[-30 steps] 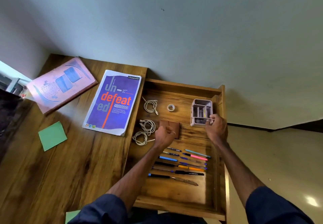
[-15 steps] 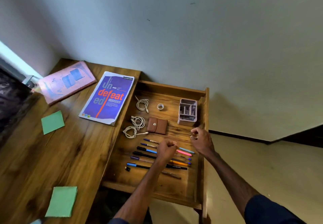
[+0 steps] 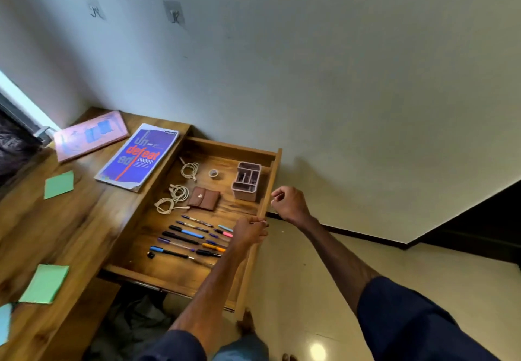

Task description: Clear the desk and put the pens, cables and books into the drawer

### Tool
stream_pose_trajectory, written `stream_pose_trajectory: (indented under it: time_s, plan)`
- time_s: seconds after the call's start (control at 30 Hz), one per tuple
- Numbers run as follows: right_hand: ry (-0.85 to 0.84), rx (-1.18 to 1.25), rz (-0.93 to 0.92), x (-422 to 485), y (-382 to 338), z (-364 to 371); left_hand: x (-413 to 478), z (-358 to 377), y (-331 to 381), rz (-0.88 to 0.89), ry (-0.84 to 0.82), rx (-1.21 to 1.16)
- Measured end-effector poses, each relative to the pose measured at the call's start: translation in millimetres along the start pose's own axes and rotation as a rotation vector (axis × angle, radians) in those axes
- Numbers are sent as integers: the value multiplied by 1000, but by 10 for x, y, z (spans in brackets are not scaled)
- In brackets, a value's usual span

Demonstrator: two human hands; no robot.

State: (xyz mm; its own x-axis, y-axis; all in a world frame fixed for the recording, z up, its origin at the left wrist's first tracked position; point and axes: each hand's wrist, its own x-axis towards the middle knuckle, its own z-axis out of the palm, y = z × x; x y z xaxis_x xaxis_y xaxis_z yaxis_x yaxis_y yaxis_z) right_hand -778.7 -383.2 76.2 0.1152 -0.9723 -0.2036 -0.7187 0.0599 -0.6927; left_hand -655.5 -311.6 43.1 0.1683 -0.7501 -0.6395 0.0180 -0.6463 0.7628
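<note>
The wooden drawer (image 3: pixel 180 274) stands pulled out beside the desk. Inside lie several pens (image 3: pixel 187 233) in rows, three coiled white cables (image 3: pixel 189 169), a brown pouch (image 3: pixel 204 198), a tape roll (image 3: pixel 213 173) and a pink organiser (image 3: pixel 246 180). My left hand (image 3: pixel 249 232) hovers over the pens' right ends near the drawer's right wall, fingers curled, nothing visible in it. My right hand (image 3: pixel 289 202) is loosely closed just outside the right wall, holding nothing. A purple book (image 3: pixel 138 156) and a pink book (image 3: pixel 90 135) lie on the desk (image 3: pixel 70 233).
Green sticky pads (image 3: pixel 59 184) (image 3: pixel 45 283) and a blue one (image 3: pixel 4 322) lie on the desk. Two wall hooks (image 3: pixel 174 15) hang above. Tiled floor (image 3: pixel 310 290) is to the right of the drawer; clothing lies under the desk.
My right hand left the pink organiser and drew back outside the drawer's right wall. My left hand moved from the pouch to the right, over the pens. The camera pulled back.
</note>
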Motion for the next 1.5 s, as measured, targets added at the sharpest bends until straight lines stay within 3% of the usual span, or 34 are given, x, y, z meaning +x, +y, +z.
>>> stream_pose_trajectory:
  time_s: [0.27,0.43,0.57,0.73,0.87,1.03,1.23,1.5]
  plan:
    - [-125,-34,7,216,70,-18,238,135,123,-97,7,-159]
    - [-234,20,133,423,138,190,337,107,124,-170,45,-264]
    - [-201,23,249,424,189,457,325,113,-34,-331,80,-337]
    - [-336,284,542,435,272,697,251,162,-370,-610,5,-807]
    - [-404,474,667,621,149,857,294,159,-392,-664,140,-1193]
    - [-563,466,752,1008,-161,934,518,-22,-124,-672,314,-1530]
    - [-803,405,709,1276,-411,1068,673,-245,-18,-505,490,-1656]
    - [-916,399,667,1502,-964,1479,743,-809,44,-347,623,-1816]
